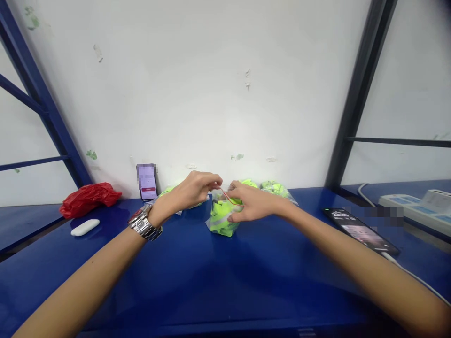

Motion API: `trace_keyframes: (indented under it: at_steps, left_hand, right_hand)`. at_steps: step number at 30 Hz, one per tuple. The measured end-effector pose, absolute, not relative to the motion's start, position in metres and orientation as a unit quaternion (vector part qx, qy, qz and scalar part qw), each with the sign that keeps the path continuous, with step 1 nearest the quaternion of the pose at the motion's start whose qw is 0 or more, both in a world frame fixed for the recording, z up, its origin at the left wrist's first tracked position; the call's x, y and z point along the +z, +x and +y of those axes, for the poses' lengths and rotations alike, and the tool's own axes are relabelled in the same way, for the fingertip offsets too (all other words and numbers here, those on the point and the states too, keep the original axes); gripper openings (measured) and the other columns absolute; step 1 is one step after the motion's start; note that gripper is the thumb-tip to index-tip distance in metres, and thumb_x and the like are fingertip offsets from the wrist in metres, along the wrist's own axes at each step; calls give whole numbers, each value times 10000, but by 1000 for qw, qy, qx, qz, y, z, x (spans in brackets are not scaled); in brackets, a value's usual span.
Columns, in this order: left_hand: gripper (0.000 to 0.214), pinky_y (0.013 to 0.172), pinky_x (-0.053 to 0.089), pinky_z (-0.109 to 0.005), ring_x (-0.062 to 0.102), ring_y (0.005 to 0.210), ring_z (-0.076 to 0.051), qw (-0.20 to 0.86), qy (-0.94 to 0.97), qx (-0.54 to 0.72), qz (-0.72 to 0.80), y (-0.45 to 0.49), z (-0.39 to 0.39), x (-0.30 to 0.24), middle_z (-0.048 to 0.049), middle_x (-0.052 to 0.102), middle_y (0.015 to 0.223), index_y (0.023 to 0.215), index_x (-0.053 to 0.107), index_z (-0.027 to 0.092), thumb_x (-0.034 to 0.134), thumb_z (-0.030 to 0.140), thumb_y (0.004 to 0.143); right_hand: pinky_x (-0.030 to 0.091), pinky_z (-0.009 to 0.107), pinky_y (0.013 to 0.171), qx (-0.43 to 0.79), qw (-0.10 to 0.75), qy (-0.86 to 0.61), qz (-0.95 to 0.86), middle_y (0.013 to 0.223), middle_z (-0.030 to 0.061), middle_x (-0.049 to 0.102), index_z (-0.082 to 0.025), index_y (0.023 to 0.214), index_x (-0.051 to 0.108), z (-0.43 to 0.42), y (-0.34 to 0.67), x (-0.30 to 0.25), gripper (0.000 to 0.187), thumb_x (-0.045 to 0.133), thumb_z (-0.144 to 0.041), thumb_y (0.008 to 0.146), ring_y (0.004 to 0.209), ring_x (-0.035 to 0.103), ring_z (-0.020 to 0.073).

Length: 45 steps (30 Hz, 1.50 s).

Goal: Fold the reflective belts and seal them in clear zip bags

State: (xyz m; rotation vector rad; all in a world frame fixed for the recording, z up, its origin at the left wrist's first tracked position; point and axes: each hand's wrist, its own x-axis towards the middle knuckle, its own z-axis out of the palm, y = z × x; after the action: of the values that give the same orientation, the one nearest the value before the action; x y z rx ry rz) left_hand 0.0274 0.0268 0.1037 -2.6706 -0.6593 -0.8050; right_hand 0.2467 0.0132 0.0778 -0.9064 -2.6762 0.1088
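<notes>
Nearest, on the blue worktop [225, 281], the two bare forearms reach in from the lower corners and meet at the middle. The left hand [192, 190], with a steel-link wristwatch [144, 224] on its wrist, is pinched closed on one end of a thin red elastic band [229, 198]. The right hand [253, 203] is curled over the gathered neck of one clear plastic bag [222, 218], its fingers closed on the band's other end. The bag sits on the worktop between the hands, packed with neon yellow-green fabric [221, 220] that has a grey reflective strip.

To the right lie one black smartphone [359, 230] with a white cable and, farther off, one white power strip [412, 206]. To the left lie one white oval case [84, 227] and one crumpled red plastic bag [88, 199]. Farther back, three more bags of neon fabric [276, 189] sit by the white wall [183, 94], with one phone [148, 182] propped upright against it.
</notes>
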Motion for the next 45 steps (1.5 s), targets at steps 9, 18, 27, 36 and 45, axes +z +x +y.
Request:
trace_keyframes:
  at_steps: [9, 18, 27, 36, 45]
  left_hand:
    - [123, 650, 416, -222, 581, 701, -116, 27, -938, -218, -270, 14, 16, 119, -9, 657, 783, 867, 617, 180, 533, 261, 905]
    - [153, 624, 419, -230, 587, 667, -119, 12, -925, -206, -318, 5, 23, 125, -4, 653, 725, 857, 624, 179, 544, 304, 894]
    - [167, 657, 479, -227, 645, 734, -137, -66, -919, -234, -312, 0, 23, 124, -25, 708, 784, 820, 669, 175, 609, 329, 852]
    - [212, 579, 462, -217, 601, 657, -116, -92, -898, -283, -325, -3, 24, 112, -25, 662, 735, 831, 624, 156, 581, 358, 878]
    - [248, 672, 500, -266, 636, 738, -137, -47, -888, -334, -312, 0, 19, 106, -12, 656, 787, 1096, 502, 208, 572, 305, 879]
  right_hand:
    - [448, 341, 832, 40, 165, -292, -941, 1136, 99, 624, -202, 921, 707, 10, 289, 103, 276, 648, -450, 814, 986, 596, 236]
    - [484, 293, 705, 173, 272, -260, -910, 906, 60, 686, -177, 882, 689, 8, 286, 108, 230, 629, -394, 832, 825, 615, 176]
    - [486, 297, 673, 136, 300, -312, -891, 852, 72, 681, -160, 817, 661, 12, 293, 109, 221, 638, -380, 817, 797, 627, 187]
    - [447, 276, 576, 132, 343, -295, -882, 677, 28, 629, -160, 799, 575, 14, 293, 95, 198, 592, -349, 856, 598, 595, 139]
    - [460, 302, 625, 71, 392, -278, -874, 712, -1, 630, -217, 985, 471, 16, 295, 85, 189, 588, -272, 847, 658, 592, 148]
